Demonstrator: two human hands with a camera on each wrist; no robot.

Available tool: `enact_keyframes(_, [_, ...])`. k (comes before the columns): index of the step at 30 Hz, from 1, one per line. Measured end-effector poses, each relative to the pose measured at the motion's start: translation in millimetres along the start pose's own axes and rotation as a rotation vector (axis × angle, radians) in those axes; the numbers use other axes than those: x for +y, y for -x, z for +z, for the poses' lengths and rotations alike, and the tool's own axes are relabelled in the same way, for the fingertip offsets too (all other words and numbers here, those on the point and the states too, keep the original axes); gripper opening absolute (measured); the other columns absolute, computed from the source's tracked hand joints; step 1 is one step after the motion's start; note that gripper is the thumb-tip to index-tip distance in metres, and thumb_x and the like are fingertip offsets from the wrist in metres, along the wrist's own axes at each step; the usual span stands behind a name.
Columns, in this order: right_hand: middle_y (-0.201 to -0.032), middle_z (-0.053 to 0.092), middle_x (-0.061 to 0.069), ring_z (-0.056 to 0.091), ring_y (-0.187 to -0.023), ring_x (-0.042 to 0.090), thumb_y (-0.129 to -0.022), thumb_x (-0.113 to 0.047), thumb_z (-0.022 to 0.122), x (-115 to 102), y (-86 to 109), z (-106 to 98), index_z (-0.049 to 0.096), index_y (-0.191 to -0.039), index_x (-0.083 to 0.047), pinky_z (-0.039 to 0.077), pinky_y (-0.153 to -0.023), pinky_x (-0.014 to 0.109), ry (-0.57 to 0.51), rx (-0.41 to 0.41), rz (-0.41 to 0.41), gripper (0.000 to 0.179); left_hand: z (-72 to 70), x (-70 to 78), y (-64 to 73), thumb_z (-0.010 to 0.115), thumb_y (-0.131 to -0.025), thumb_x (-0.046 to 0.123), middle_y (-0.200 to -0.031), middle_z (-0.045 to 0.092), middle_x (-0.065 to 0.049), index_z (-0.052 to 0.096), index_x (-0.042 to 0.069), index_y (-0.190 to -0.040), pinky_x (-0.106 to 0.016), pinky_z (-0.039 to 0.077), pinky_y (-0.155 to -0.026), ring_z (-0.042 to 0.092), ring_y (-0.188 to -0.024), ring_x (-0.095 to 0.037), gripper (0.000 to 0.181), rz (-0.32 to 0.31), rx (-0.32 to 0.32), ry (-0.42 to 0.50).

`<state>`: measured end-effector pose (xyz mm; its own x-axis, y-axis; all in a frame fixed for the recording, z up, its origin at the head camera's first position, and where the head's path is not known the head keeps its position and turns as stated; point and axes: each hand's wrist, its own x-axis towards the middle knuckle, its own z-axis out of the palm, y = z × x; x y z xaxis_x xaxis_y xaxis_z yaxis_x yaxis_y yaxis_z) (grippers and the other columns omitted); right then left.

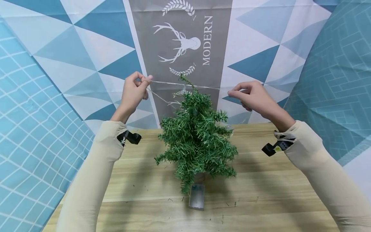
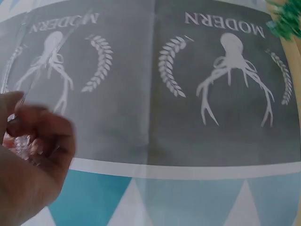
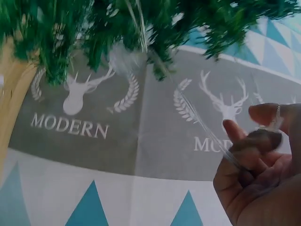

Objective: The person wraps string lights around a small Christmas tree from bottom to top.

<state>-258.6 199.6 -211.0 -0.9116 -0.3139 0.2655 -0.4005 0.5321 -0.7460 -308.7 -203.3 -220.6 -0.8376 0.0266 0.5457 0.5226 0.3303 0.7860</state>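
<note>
Here, at the left of the head view, the left hand is raised above the wooden table, its thumb and forefinger pressed together on one end of a thin, clear light string; the left wrist view shows the same hand blurred, fingers curled, with the fine strand running up from them and small clear beads bunched against the palm. A second loose length of the string hangs down from that pinch toward the upper branches. In the middle stands the small green artificial tree, upright on the table, its tip just touching the taut string that runs across between the two hands. At the foot of the tree, on the near side, sits a small grey box, whose link to the string cannot be made out. Scattered green needles lie on the wood around it. To the right, the right hand pinches the other end of the string between thumb and fingertips, at about the same height as the left; in the right wrist view the hand has its fingers curled round the strand, which slants up into the branches. Behind everything hangs a blue and white triangle-patterned backdrop with a grey panel bearing a deer head and the word MODERN.
</note>
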Motion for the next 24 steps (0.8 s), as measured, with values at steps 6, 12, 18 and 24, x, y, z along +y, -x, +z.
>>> enact_keyframes(6, [-0.057,0.031,-0.002,0.027,-0.052,0.021,-0.094,-0.047,0.066,-1,16.0,-3,0.064,-0.082,-0.007,0.028,-0.052,0.038,0.045,0.077,-0.032,0.042,-5.1,6.4,3.1,0.058,-0.1,0.041,-0.06,0.046,-0.004,0.053,0.006,-0.087,-0.032,0.029,-0.049,0.039,-0.049,-0.018,0.037,0.188,0.167,-0.526])
enact_keyframes(12, [-0.06,0.035,0.0,0.031,-0.048,0.019,-0.095,-0.045,0.065,4,22.0,-1,0.056,-0.085,-0.004,0.032,-0.047,0.036,0.018,-0.006,-0.032,0.043,-9.4,-3.4,6.6,0.049,-0.102,0.046,-0.058,0.059,-0.006,0.061,0.001,-0.09,-0.031,0.046,-0.043,0.051,-0.041,-0.019,0.048,-0.012,0.124,-0.493])
enact_keyframes(18, [-0.065,0.05,0.01,0.048,-0.051,0.025,-0.103,-0.028,0.057,12,19.1,6,0.059,-0.103,-0.006,0.046,-0.05,0.036,-0.179,-0.084,-0.12,0.023,-18.4,-6.1,3.0,0.057,-0.099,0.039,-0.084,0.075,-0.011,0.064,-0.003,-0.107,-0.031,0.06,-0.067,0.074,-0.072,-0.02,0.043,-0.344,0.062,0.332])
enact_keyframes(24, [-0.063,0.054,0.013,0.054,-0.05,0.026,-0.103,-0.023,0.057,15,17.0,10,0.055,-0.105,-0.002,0.054,-0.05,0.035,-0.411,0.038,-0.186,0.021,-21.9,0.0,13.4,0.063,-0.098,0.033,-0.096,0.071,-0.009,0.07,-0.001,-0.105,-0.025,0.059,-0.071,0.071,-0.089,-0.022,0.036,-0.147,0.161,0.068])
